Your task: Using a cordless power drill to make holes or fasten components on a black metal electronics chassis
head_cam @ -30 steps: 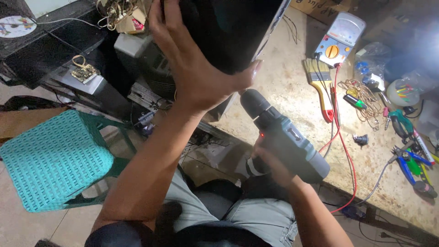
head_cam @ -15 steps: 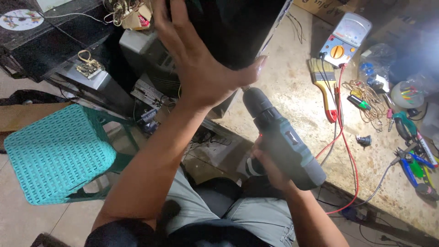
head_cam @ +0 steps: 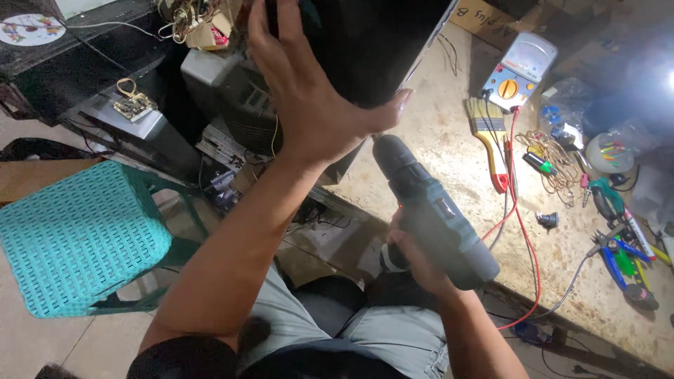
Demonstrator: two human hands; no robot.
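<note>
since the earlier frame: cordless drill (head_cam: pixel 432 217) nosed closer to black panel (head_cam: pixel 365 49). left hand (head_cam: pixel 309 105) spread flat, bracing panel upright on worktop (head_cam: pixel 449 151). right hand (head_cam: pixel 414 256) wrapped round drill grip, chuck at panel's lower edge. screw work apparently under way, unfinished. multimeter (head_cam: pixel 516 70), paintbrush (head_cam: pixel 488 137) unused nearby.

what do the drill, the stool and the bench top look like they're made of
Drill: looks like moulded plastic, matte dark teal-grey, with a black chuck at the nose; the right hand grips it.
Stool: looks like plastic, turquoise, its seat moulded in a woven lattice of small holes.
Bench top: possibly worn laminate or painted board, pale beige, mottled and scuffed; the look leaves it open.
</note>
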